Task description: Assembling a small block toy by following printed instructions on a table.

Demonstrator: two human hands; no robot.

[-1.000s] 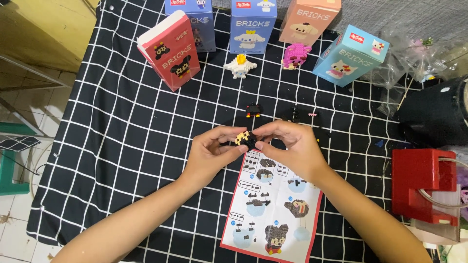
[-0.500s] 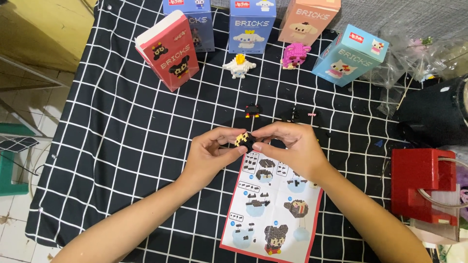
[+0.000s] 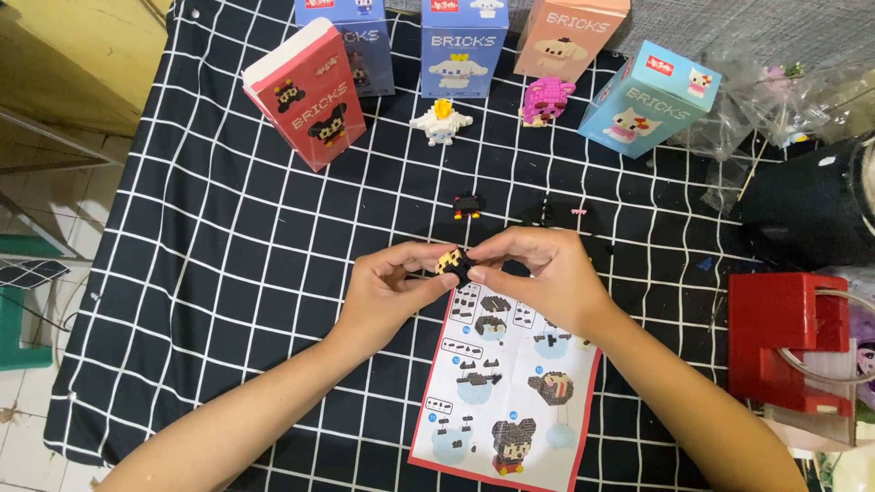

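Note:
Both hands meet over the black-and-white checked cloth point(image 3: 200, 273). My left hand point(image 3: 387, 292) and my right hand point(image 3: 538, 269) pinch a small black and yellow brick assembly point(image 3: 453, 263) between their fingertips. Just below them lies an instruction sheet point(image 3: 506, 387) with a red border and pictures of building steps. A small black and red brick piece point(image 3: 467, 206) sits on the cloth just beyond the hands. More tiny dark pieces point(image 3: 570, 215) lie to its right.
Several brick boxes stand along the far edge: red point(image 3: 305, 96), two blue point(image 3: 460, 46), peach point(image 3: 565, 36), light blue point(image 3: 647, 96). A white figure point(image 3: 440, 123) and a pink figure point(image 3: 545, 98) stand before them. A red stand point(image 3: 784, 337) is at right.
The hands have shifted only slightly while working the small assembly between the fingertips. Nothing else on the cloth has moved.

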